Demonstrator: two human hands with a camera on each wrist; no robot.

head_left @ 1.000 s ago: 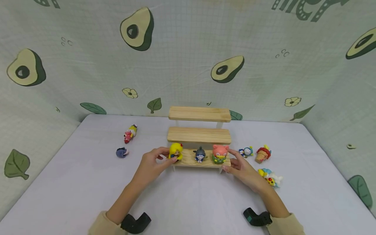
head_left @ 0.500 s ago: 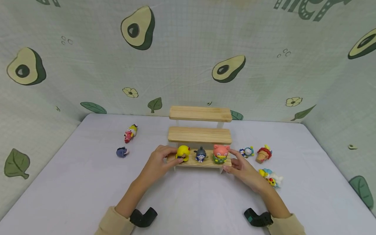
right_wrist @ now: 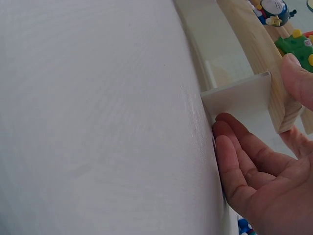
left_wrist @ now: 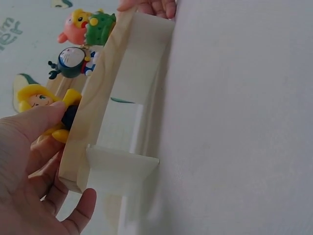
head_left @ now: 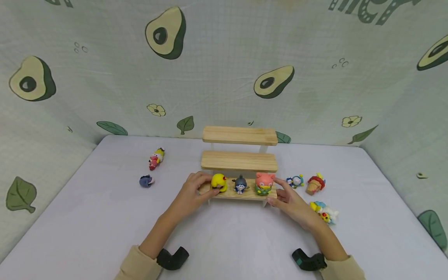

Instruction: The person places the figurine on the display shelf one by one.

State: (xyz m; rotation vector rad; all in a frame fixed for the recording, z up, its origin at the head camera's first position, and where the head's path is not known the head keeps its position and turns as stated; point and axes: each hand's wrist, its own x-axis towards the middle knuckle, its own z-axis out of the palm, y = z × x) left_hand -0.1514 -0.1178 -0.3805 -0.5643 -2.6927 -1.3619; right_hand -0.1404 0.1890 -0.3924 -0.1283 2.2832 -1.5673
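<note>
My left hand (head_left: 192, 194) pinches a yellow-haired girl figurine (head_left: 219, 182) between thumb and fingers. It stands at the left end of the lowest board of a three-tier wooden display shelf (head_left: 239, 161). The left wrist view shows the figurine's face (left_wrist: 41, 101) and my thumb across its front. Beside it on the same board are a dark-hooded figurine (head_left: 240, 185) and a pink figurine with a green body (head_left: 264, 183). My right hand (head_left: 292, 202) grips the board's right end, its thumb on the wooden front edge (right_wrist: 254, 44) and the other fingers lower, near the white leg (right_wrist: 239, 93).
Left on the white table (head_left: 105, 217) lie a red-and-yellow figurine (head_left: 156, 159) and a small dark blue one (head_left: 146, 181). To the right are a blue-and-white figurine (head_left: 296, 181), a red-and-tan one (head_left: 315, 184) and a yellow, blue and white cluster (head_left: 324, 212). Patterned cloth hangs behind.
My left hand has moved right with the yellow-haired figurine, bringing it in from the board's left edge toward the dark-hooded one and turning it. My right hand has stayed at the board's right end.
</note>
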